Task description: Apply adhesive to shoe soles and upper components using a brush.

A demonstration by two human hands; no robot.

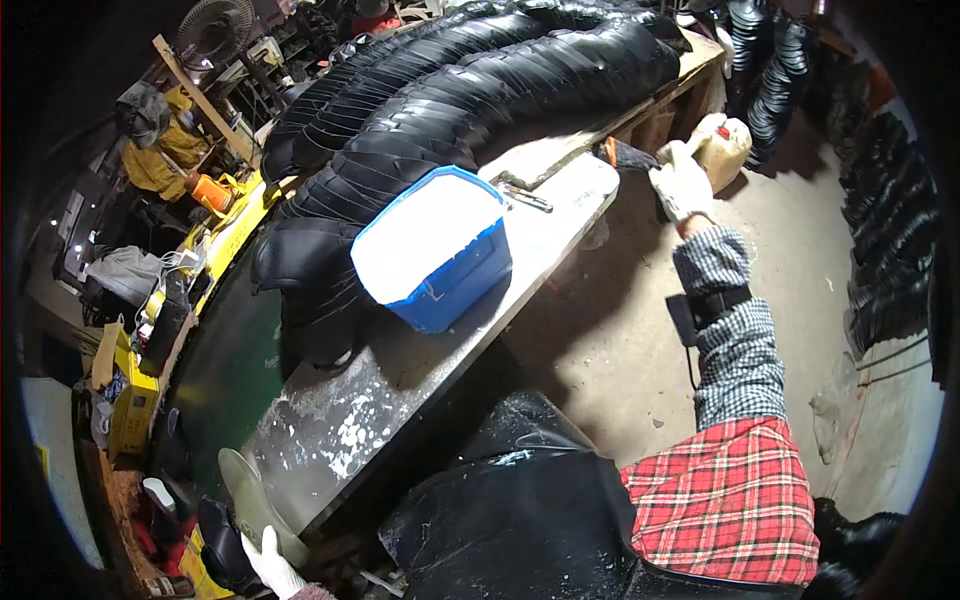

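My left hand (272, 566), in a white glove, is closed on the lower end of an olive-green sole-shaped piece (245, 490) beside the bench's near corner. Out to the far right, my gloved right hand (684, 186) grips a dark, flat, brush-like thing (632, 156) with an orange end, just off the bench edge; its handle is hidden in my fingers. A blue tub (455, 275) on the bench holds smooth white stuff up near its rim. Behind the tub lies a slim tool (528, 198), too small to name.
Long rows of nested black curved pieces (480, 95) cover the back of the white-spattered bench (400, 385). A beige jug (728, 158) with a red cap stands beyond my right hand. More black stacks (890, 240) line the right wall. A fan (213, 32) stands far left.
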